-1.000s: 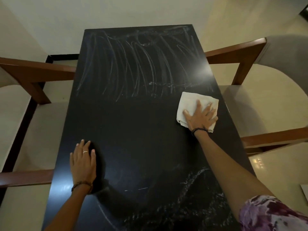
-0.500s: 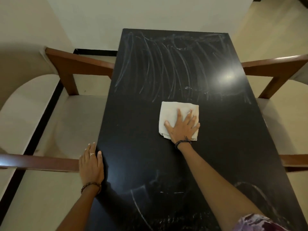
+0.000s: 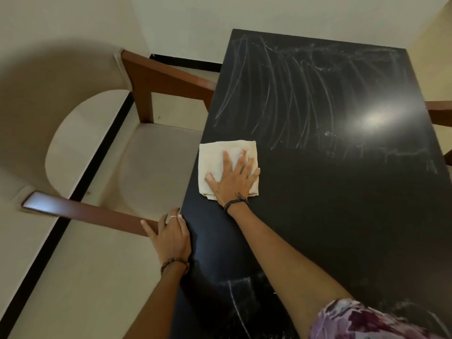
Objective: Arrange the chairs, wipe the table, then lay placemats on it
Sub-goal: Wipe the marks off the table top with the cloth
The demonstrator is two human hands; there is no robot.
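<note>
A long black table runs away from me, with pale wipe streaks over its far half. A folded cream cloth lies at the table's left edge. My right hand presses flat on the cloth with fingers spread. My left hand rests flat on the table's left edge, nearer to me, beside a chair arm. A cream chair with brown wooden arms is tucked against the left side. Only a wooden arm of another chair shows at the right edge.
A cream wall stands behind the table's far end. A black strip runs along the pale floor under the left chair. A bright light reflection sits on the table's far right part.
My right hand slid the cloth from the table's right side across to its left edge. My left hand stayed on the left edge. The view swung left.
</note>
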